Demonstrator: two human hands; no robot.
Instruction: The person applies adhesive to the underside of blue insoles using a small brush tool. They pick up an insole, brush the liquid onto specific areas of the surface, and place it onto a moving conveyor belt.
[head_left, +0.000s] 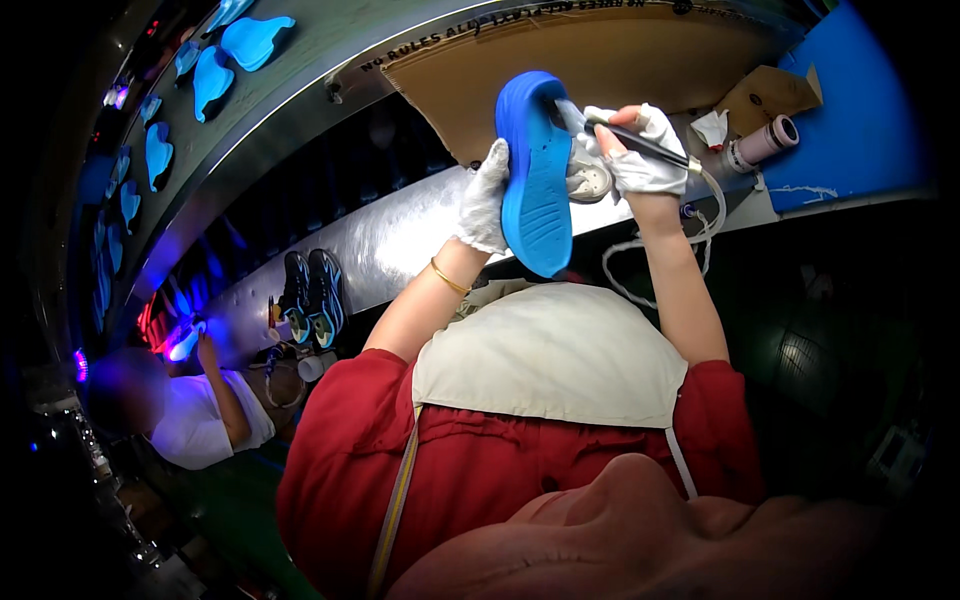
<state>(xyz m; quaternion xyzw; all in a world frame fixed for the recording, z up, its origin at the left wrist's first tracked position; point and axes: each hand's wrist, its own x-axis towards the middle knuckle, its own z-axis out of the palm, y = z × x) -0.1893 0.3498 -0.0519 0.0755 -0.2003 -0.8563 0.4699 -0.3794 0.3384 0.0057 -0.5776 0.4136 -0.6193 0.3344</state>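
A blue shoe sole [540, 200] stands tilted upright in front of me, its hollow inner face showing and its rim darker at the upper end. My gloved left hand [485, 205] grips it along the left edge; the fingers behind it are hidden. In my right hand [648, 160], also in a white glove with bare fingertips, is a black-handled brush [645, 147]. Its pale bristles meet the sole's upper right inner edge. From the handle's end a whitish tube [718, 205] loops downward. A pale shoe-like piece [588, 182] lies behind the sole, partly covered.
Blue moulded pieces [255, 40] lie on a dark belt [330, 25] at the upper left. A metal bench [370, 245] carries a pair of black shoes [312, 295] and a pink tumbler [768, 143]. Cardboard [450, 75] stands behind. A co-worker [210, 410] sits at the left.
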